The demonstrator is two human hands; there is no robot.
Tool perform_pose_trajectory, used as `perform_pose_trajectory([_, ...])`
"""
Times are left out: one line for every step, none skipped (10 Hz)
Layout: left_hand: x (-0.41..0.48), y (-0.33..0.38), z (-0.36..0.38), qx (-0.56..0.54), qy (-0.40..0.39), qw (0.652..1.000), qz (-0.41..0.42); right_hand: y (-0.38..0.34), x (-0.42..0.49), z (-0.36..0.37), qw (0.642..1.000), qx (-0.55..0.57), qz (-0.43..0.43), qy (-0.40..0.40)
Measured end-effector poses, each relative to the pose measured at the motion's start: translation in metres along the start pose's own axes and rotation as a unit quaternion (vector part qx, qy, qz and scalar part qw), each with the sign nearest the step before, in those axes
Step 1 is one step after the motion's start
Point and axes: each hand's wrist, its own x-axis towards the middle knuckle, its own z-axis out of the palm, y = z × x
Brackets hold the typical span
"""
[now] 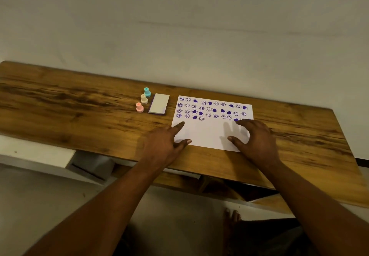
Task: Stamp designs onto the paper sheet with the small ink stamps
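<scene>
Paper sheet point(207, 134) pressed flat by left hand point(161, 146) and right hand point(257, 138), fingers spread, nothing grasped; prints point(211, 109) best left untouched.

No legible words or numbers anywhere, only purple smiley and heart stamp marks point(194, 111) on the paper sheet point(207, 136)

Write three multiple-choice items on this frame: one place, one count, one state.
1. Where do the stamps stand? A. in a hand B. left of the ink pad C. atop the pad
2. How many stamps? A. three B. two C. five
3. The left hand and right hand are: A. gripping stamps B. lifting the pad C. resting open on the paper sheet
Key: 1 B, they line the pad's left side. 2 A, teal, cream, pink. 3 C, both lie on the sheet, holding nothing.
</scene>
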Motion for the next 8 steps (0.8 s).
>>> perform_pose_trajectory([0.008, 0.008, 0.014, -0.009, 0.019, 0.999, 0.026, -0.014, 0.010, 0.020, 0.998, -0.041, -0.013, 0.053])
perform_pose_trajectory([0.023, 0.010, 0.023, -0.021, 0.018, 0.999, 0.030, -0.030, 0.022, 0.040, 0.996, -0.060, -0.007, 0.061])
perform_pose_trajectory([0.036, 0.009, 0.026, -0.021, 0.039, 0.998, 0.039, -0.038, 0.036, 0.053, 0.997, -0.057, -0.008, 0.053])
perform_pose_trajectory([0.045, 0.006, 0.023, -0.011, 0.010, 0.999, 0.051, -0.040, 0.045, 0.055, 0.998, -0.055, 0.005, 0.035])
perform_pose_trajectory([0.047, 0.007, 0.014, -0.030, -0.030, 0.999, 0.025, -0.039, 0.033, 0.051, 0.999, -0.040, 0.027, 0.007])
perform_pose_trajectory([0.043, 0.025, -0.008, -0.012, -0.070, 0.997, 0.000, -0.043, 0.022, 0.027, 0.996, -0.012, 0.064, -0.057])
perform_pose_trajectory([0.034, 0.058, -0.044, 0.030, -0.140, 0.990, 0.008, -0.046, 0.018, -0.010, 0.983, -0.012, 0.081, -0.167])
perform_pose_trajectory([0.036, 0.081, -0.088, 0.053, -0.218, 0.974, 0.028, -0.053, 0.021, -0.062, 0.966, -0.024, 0.085, -0.242])
